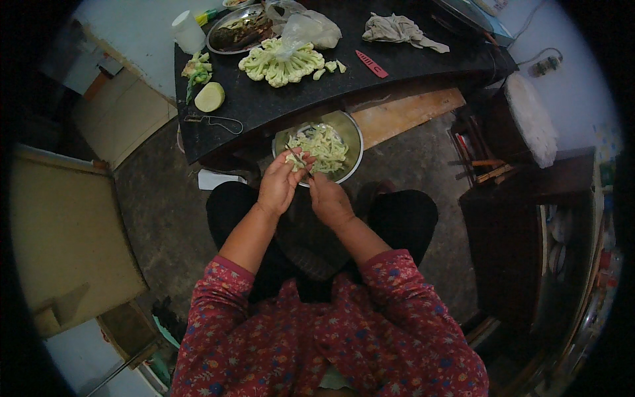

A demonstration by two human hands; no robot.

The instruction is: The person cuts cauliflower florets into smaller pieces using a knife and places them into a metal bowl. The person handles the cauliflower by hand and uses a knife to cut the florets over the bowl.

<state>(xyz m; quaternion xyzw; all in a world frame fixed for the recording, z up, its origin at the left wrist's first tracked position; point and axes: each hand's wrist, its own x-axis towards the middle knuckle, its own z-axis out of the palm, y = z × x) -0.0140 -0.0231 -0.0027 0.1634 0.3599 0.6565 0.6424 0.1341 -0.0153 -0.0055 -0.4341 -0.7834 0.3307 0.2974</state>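
Observation:
My left hand (279, 182) grips a small cauliflower floret (296, 162) over the near left rim of a metal bowl (355, 144). In my right hand (329, 198) is a small knife (297, 157), its thin blade lying against the floret; the fingers hide its handle. Cut cauliflower pieces (325, 149) lie heaped in the bowl, below both hands. On the dark tabletop beyond sits a large cauliflower head (282, 64), partly under a clear plastic bag (310, 31). A few loose florets (331, 67) lie beside it.
The black table (307, 101) has a curved front edge above the bowl. On it are a metal plate of food (238, 30), white cup (188, 32), pale round vegetable piece (210, 97), wire-handled peeler (216, 121), pink knife sheath (371, 64) and cloth (402, 32). A dark cabinet (501, 248) stands right.

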